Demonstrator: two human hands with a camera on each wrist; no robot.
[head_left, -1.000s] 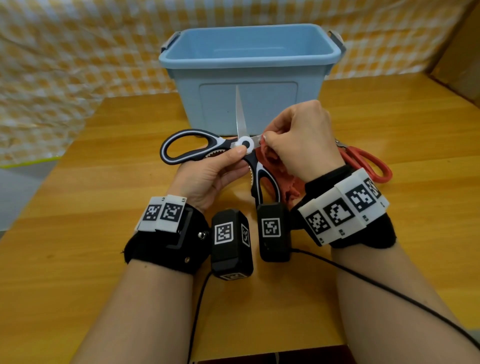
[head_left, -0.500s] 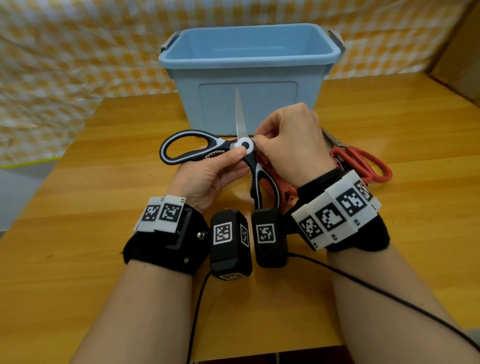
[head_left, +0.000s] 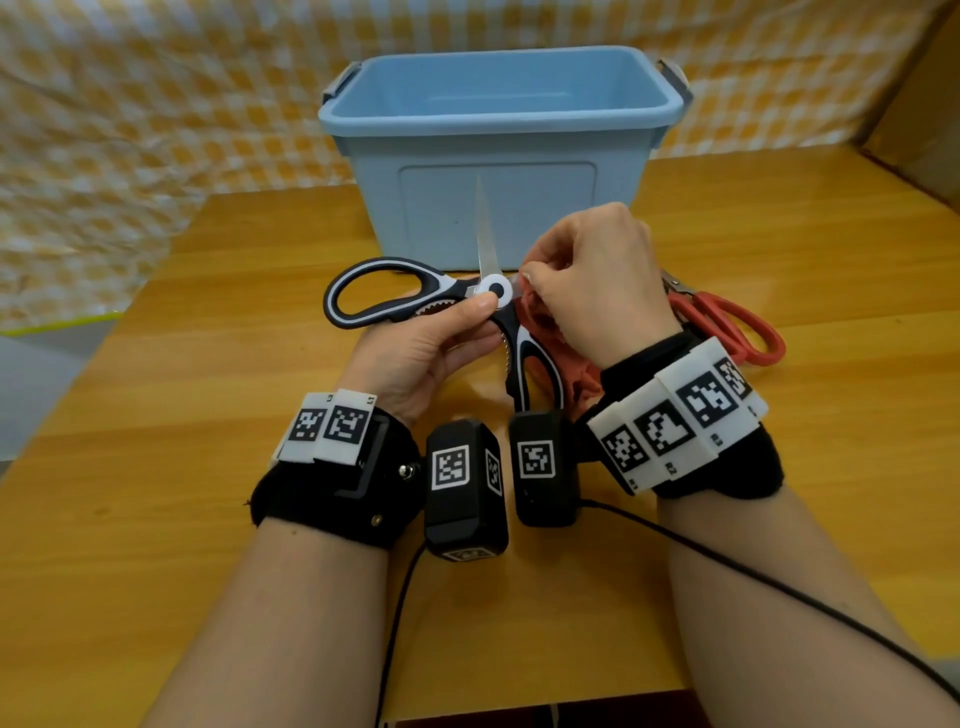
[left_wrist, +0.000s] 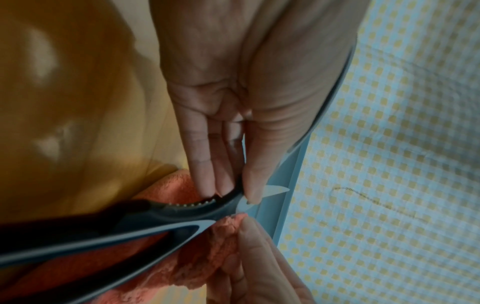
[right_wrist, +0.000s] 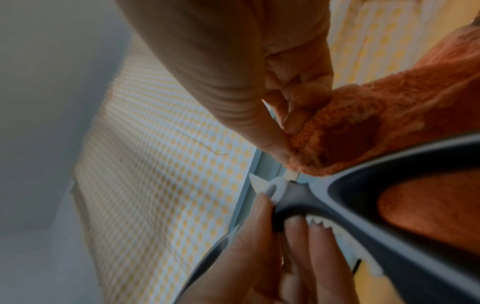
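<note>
Black-and-white kitchen scissors (head_left: 415, 299) are spread wide open above the wooden table, one blade (head_left: 485, 236) pointing up toward the bin. My left hand (head_left: 441, 338) pinches them near the pivot (head_left: 496, 291), thumb on top and fingers beneath (left_wrist: 207, 174). My right hand (head_left: 587, 280) holds an orange cloth (head_left: 545, 332) bunched in its curled fingers and presses it round the other blade, right by the pivot (right_wrist: 278, 185). That blade is hidden under the cloth (right_wrist: 376, 123) and the hand. The cloth (left_wrist: 202, 257) hangs down behind the lower handle.
A light blue plastic bin (head_left: 498, 150) stands open just beyond the hands. Red-handled scissors (head_left: 727, 325) lie on the table (head_left: 208, 519) to the right of my right wrist. A yellow checked cloth (head_left: 130, 130) hangs behind. A black cable (head_left: 779, 597) runs across the near right.
My right hand with the cloth has slid along the blade, first toward the pivot, then a little away from it. The left hand and the scissors have stayed put.
</note>
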